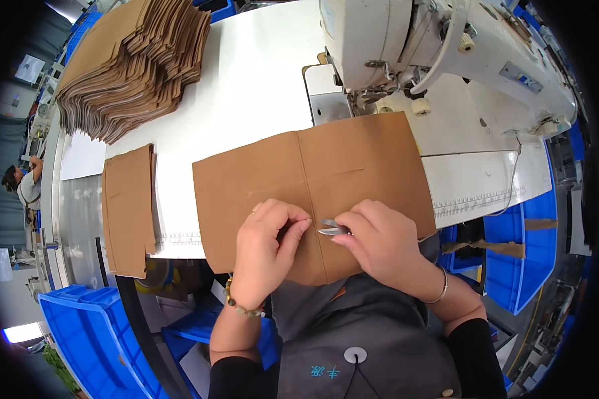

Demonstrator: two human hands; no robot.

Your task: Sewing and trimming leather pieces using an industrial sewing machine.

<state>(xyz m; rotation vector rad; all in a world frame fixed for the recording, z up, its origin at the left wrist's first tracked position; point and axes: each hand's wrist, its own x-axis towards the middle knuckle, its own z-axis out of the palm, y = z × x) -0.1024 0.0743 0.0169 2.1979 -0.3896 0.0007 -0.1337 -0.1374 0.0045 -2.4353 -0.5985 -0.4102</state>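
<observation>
A brown fabric panel [253,176] with a seam down its middle lies in front of me, its near edge hanging over the table edge towards my lap. My right hand [383,239] is closed round small metal thread snips [331,228], whose blades point left, close to the seam. Just left of the seam, my left hand [266,243] is pinched, thumb against forefinger, over the panel. Whatever those fingertips hold is too small to make out.
A white sewing machine [439,46] stands beyond the panel at the right. Stacked brown pieces [130,66] fill the far left, with a smaller folded brown piece [128,209] nearer. Blue bins [96,339] stand below the table on both sides. Another person [28,186] is far left.
</observation>
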